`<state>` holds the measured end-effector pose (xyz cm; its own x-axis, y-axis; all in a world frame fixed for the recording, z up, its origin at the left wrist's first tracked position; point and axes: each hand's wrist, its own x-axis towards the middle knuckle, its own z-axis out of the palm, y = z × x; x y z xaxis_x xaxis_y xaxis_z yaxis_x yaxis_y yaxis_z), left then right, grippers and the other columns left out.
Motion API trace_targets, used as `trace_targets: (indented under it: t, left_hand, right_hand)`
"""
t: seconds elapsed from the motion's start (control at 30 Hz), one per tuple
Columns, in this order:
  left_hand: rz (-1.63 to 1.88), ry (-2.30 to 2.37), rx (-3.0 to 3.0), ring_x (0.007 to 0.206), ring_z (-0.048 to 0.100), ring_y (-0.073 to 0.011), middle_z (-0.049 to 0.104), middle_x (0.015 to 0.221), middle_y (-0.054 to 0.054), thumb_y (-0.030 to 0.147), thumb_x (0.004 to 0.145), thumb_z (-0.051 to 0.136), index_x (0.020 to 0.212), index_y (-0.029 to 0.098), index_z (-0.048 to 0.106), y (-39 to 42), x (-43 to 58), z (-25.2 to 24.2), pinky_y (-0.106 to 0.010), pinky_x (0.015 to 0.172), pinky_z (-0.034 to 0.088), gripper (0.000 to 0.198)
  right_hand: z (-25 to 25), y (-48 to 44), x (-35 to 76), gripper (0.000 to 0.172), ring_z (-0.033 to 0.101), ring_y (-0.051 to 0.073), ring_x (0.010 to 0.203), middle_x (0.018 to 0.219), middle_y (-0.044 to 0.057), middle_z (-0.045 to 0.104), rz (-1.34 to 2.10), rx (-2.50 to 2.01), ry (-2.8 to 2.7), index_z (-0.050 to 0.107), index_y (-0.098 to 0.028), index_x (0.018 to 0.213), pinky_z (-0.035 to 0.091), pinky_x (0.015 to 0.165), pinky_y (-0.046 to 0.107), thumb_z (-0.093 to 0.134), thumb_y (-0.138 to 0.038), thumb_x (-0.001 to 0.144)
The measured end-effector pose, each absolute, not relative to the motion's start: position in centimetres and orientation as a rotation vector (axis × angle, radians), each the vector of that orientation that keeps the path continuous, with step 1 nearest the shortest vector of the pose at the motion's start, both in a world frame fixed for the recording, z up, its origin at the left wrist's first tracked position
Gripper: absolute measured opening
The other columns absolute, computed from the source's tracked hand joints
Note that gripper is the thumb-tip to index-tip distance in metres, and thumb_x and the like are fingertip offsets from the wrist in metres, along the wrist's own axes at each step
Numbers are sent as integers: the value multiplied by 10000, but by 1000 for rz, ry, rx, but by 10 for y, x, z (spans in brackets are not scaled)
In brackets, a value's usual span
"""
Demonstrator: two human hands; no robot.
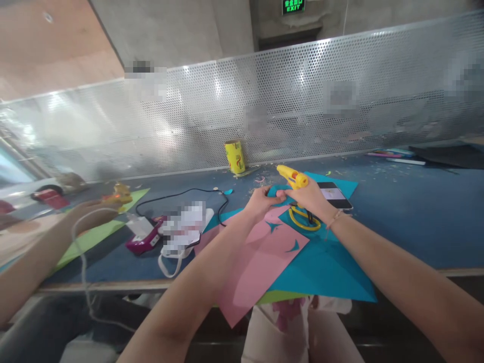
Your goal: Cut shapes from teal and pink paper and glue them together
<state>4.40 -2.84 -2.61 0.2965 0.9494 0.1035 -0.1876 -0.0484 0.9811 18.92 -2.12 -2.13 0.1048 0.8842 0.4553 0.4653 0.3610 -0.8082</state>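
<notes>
My right hand (304,194) is wrapped round a yellow glue gun (288,174), which points up and to the left. Beside it, my left hand (261,202) pinches a small blue paper piece (277,191); the fingertips of both hands nearly meet there. Under my hands lie a pink sheet (253,272) and a larger blue sheet (333,272). Two dark blue cut scraps (293,247) rest on the pink sheet. Yellow-handled scissors (304,221) lie just below my right hand, their blades partly hidden.
A phone (335,195) lies right of my right hand. To the left are a purple power strip (143,242), a white pouch (185,227) and cables. A yellow can (235,157) stands by the perforated screen (212,116). Another person's arm (49,237) reaches in at left.
</notes>
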Motion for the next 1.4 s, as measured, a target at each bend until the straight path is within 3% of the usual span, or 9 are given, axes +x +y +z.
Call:
trace_targets:
  t: [0.1, 0.2, 0.47, 0.67, 1.1, 1.4]
  left_hand:
    - [1132, 841, 1293, 492, 485, -41, 516, 515, 56, 190, 485, 786, 614, 124, 557, -28, 44, -27, -190, 560, 441, 270]
    - [1113, 818, 1228, 553, 556, -79, 584, 584, 22, 180, 499, 780, 651, 122, 564, -29, 45, -26, -226, 600, 473, 270]
    - [1064, 800, 1099, 633, 615, -117, 641, 693, -32, 85, 606, 707, 737, 105, 582, -29, 44, -25, -307, 698, 525, 182]
    - [1010, 846, 1168, 624, 628, -123, 631, 729, -25, 132, 653, 693, 794, 124, 577, -25, 40, -28, -281, 624, 532, 183]
    - [1064, 854, 1119, 685, 635, -125, 648, 737, -37, 134, 675, 675, 769, 118, 593, -30, 44, -23, -274, 688, 539, 126]
    - [1126, 890, 1069, 603, 620, -114, 637, 668, -28, 161, 718, 618, 726, 119, 607, -27, 45, -24, -271, 653, 542, 44]
  right_hand:
    - [-18, -26, 189, 218, 536, 146, 580, 670, -4, 570, 498, -1308, -1519, 528, -190, 736, 412, 483, 262, 632, -234, 550]
    - [-16, -29, 188, 222, 528, 137, 539, 652, -4, 571, 545, -1296, -1481, 534, -192, 745, 404, 450, 254, 641, -237, 555]
    - [-21, -23, 188, 238, 568, 155, 598, 727, 26, 623, 522, -1268, -1472, 566, -176, 791, 441, 486, 258, 648, -215, 571]
    - [-19, -25, 188, 263, 583, 161, 613, 752, 35, 636, 544, -1272, -1470, 578, -174, 841, 445, 476, 254, 633, -199, 585]
    - [-24, -21, 190, 222, 603, 181, 685, 773, 34, 630, 474, -1206, -1523, 549, -187, 797, 471, 535, 268, 623, -199, 588]
    - [-18, -27, 189, 269, 556, 142, 582, 730, 20, 593, 547, -1230, -1496, 536, -185, 802, 428, 437, 243, 652, -259, 571]
